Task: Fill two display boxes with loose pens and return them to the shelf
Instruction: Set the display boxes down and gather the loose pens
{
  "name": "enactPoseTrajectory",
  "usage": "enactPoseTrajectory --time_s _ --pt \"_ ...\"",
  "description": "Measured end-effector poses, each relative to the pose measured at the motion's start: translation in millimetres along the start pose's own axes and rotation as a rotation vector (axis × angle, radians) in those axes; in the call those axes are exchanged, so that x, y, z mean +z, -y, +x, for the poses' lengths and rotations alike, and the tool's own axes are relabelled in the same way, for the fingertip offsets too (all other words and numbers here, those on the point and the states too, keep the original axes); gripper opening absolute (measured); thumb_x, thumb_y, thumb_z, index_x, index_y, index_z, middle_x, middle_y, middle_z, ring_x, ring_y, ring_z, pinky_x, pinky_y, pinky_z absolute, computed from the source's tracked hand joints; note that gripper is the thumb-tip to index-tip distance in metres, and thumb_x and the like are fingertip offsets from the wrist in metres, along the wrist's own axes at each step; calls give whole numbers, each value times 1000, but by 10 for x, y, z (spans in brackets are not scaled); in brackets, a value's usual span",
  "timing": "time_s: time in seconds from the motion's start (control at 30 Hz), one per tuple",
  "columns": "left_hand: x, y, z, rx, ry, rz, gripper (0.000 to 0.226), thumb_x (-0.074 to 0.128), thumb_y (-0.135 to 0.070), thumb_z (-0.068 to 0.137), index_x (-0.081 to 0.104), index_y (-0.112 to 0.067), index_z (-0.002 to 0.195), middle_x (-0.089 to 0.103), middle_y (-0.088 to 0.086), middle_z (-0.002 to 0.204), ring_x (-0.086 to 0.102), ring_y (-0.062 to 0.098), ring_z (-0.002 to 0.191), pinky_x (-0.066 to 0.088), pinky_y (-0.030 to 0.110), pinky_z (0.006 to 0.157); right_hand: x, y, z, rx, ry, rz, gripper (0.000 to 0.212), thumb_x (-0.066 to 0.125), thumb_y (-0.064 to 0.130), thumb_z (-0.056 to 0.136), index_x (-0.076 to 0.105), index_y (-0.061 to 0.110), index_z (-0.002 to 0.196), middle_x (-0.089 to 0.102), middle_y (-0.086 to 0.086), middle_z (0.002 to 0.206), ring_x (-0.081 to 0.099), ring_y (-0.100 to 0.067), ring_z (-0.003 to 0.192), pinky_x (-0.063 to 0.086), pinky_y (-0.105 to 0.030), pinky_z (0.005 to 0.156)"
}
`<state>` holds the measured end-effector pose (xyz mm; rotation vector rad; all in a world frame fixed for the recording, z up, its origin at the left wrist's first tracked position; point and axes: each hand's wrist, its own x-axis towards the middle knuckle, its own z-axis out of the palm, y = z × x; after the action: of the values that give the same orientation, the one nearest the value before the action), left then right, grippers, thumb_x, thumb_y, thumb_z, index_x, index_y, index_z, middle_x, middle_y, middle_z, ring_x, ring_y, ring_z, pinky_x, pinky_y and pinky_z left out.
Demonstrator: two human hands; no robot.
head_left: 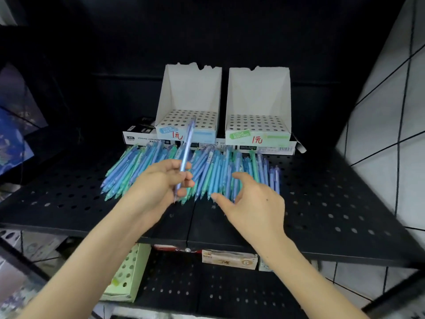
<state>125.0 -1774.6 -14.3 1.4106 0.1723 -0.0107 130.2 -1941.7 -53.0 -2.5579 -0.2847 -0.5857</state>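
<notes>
Black shelf (322, 192): marker cartons (142, 137) under display boxes (190, 88) (pens (216, 171) heaped in front).

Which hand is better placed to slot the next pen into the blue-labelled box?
Left. The left hand grips a blue pen angled toward the blue-labelled box; the right hand is open over the loose pens, holding nothing.

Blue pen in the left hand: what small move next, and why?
Probably carry the translucent blue plastic pen, gripped by the left hand, forward into a hole of the white cardboard blue-labelled display box: its holes look empty.
</notes>
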Motion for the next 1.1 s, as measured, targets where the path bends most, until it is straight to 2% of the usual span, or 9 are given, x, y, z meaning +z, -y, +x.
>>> enactPoseTrajectory --time_s 0.17,0.33,0.43,0.53,0.63,0.77,0.83,1.0,1.1 --pt "67 10 116 -24 58 -13 12 42 3 93 53 -2 93 53 9 71 49 15 60 36 16 41 -24 46 16 112 43 -59 61 54 59 83 41 30 135 67 8 77 62 -10 81 41 -23 59" --pt "108 -19 200 -33 128 8 11 44 4 93 52 -2 93 51 8 71 47 12 57 35 14 41 -62 193 -32 167 64 -116 69 56 56 83 33 27 141 67 8 79 62 -10 80 43 -23 61" --pt "106 -28 221 -29 179 8 11 44 4 92 53 -2 94 52 8 71 46 12 57 35 14 41 -80 218 -58 207 68 -106 61 57 45 87 34 27 141 67 7 82 63 -11 83 44 -24 65" --pt "87 -25 232 -12 207 16 9 45 4 92 52 -1 94 50 7 68 45 11 55 32 15 41 -140 206 -79 320 68 39 54 61 36 85 42 28 135 68 9 77 62 -8 83 44 -24 68" --pt "91 -17 248 6 245 23 4 49 -2 93 51 -1 95 41 2 62 41 9 50 28 16 41 -226 144 -113 469 38 368 48 70 29 80 53 25 124 67 4 63 63 -9 71 47 -25 71" --pt "187 18 300 -13 269 24 18 54 -16 92 53 -1 102 33 -3 58 35 8 47 24 16 39 -398 158 -145 556 -47 674 38 75 25 76 60 24 112 70 -1 66 64 0 68 37 -11 65" --pt "280 35 316 -14 294 50 28 57 -26 91 54 0 100 33 -4 56 35 7 47 24 16 39 -435 230 -148 545 -74 777 34 75 23 76 63 24 107 71 -3 68 65 3 70 37 -12 68" --pt "474 38 318 -5 367 64 28 60 -32 88 55 -5 93 39 -1 57 33 7 43 26 18 43 -398 333 -159 486 37 870 30 74 21 77 62 24 105 71 2 67 67 1 76 39 -16 76" --pt "508 24 338 -19 341 0 23 57 -25 91 51 -6 80 40 0 60 32 7 44 27 18 46 -364 192 -147 480 -46 702 24 72 35 77 65 27 98 71 4 70 66 -3 73 45 -20 71"
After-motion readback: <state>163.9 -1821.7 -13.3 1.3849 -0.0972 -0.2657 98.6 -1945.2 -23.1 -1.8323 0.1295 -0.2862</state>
